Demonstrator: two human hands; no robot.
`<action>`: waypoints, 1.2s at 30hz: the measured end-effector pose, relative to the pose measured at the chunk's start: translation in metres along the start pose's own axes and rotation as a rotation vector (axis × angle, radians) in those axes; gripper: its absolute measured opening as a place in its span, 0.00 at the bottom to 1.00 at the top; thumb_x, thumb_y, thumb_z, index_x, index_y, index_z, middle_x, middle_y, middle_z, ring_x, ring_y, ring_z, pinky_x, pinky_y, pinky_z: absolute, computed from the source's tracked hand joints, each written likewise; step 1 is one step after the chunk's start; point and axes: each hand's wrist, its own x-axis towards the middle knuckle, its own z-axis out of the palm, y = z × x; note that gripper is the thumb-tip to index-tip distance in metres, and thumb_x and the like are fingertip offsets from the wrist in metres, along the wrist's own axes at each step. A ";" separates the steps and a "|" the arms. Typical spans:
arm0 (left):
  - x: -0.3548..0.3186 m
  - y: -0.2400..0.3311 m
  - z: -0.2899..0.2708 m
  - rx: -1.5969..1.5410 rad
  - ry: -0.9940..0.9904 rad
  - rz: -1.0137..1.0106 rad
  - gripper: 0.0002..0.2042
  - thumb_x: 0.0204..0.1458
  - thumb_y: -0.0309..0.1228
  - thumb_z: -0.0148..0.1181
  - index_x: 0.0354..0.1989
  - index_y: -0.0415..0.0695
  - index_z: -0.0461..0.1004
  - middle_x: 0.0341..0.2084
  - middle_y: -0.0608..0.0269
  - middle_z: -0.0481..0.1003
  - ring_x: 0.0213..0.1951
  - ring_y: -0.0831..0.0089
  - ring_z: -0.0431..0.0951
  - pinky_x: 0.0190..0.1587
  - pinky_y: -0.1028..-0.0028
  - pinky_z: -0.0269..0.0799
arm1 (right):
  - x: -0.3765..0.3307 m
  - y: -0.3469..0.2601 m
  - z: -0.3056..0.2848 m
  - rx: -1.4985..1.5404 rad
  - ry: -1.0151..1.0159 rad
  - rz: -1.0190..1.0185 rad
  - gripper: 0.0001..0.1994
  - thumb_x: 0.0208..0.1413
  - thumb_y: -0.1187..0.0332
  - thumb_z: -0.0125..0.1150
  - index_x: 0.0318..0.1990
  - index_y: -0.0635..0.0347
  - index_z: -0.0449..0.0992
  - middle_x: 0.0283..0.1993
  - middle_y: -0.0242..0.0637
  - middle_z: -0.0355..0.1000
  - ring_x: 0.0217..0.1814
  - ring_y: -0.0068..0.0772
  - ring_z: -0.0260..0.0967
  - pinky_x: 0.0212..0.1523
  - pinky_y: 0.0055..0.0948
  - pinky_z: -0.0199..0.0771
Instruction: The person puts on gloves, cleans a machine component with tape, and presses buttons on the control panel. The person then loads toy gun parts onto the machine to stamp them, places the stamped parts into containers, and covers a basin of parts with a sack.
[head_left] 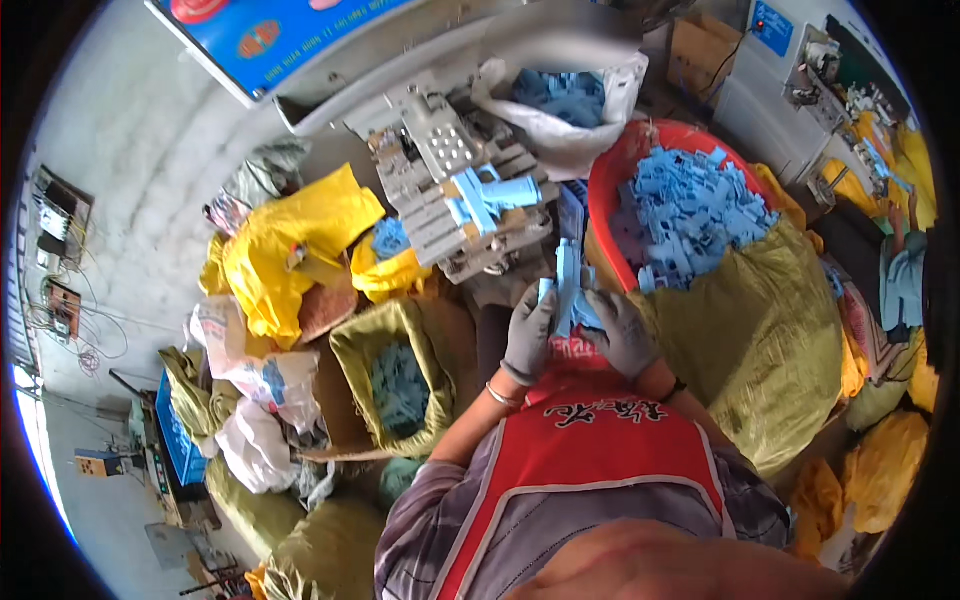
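In front of my red apron, both hands in grey gloves hold a light blue plastic toy pistol (568, 280), its long part pointing away from me. My left hand (530, 335) has its fingers closed on the left side of the pistol. My right hand (622, 335) grips it from the right, near its lower end. Just beyond, more blue toy pistol parts (492, 197) lie on a grey slatted metal fixture (428, 215) with a perforated plate (445, 140). Small details of the held pistol are too fine to make out.
To the right, a red tub (607, 185) is heaped with blue parts, beside a big olive sack (750, 345). A white sack (575, 145) of blue pieces stands behind the fixture. On the left are an olive-lined box (440, 375) and yellow bags (280, 260).
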 end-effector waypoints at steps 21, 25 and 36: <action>0.043 0.138 -0.067 1.446 0.318 0.844 0.16 0.51 0.33 0.59 0.47 0.39 0.73 0.44 0.51 0.74 0.47 0.55 0.73 0.50 0.65 0.68 | 0.028 0.052 -0.037 0.878 0.121 0.336 0.16 0.64 0.67 0.42 0.57 0.61 0.64 0.48 0.32 0.69 0.44 0.20 0.66 0.47 0.24 0.65; 0.087 0.147 -0.085 1.582 0.124 0.931 0.21 0.46 0.36 0.65 0.48 0.40 0.72 0.44 0.50 0.74 0.46 0.54 0.75 0.48 0.66 0.70 | 0.043 0.044 -0.042 0.875 0.137 0.279 0.19 0.63 0.63 0.46 0.57 0.65 0.62 0.51 0.37 0.69 0.50 0.23 0.65 0.53 0.26 0.63; 0.102 0.145 -0.084 1.227 0.059 0.742 0.17 0.43 0.31 0.67 0.40 0.40 0.73 0.36 0.50 0.75 0.41 0.53 0.74 0.45 0.64 0.69 | 0.135 0.031 -0.056 0.737 0.102 0.106 0.22 0.63 0.69 0.44 0.63 0.65 0.56 0.55 0.39 0.67 0.57 0.27 0.64 0.57 0.26 0.62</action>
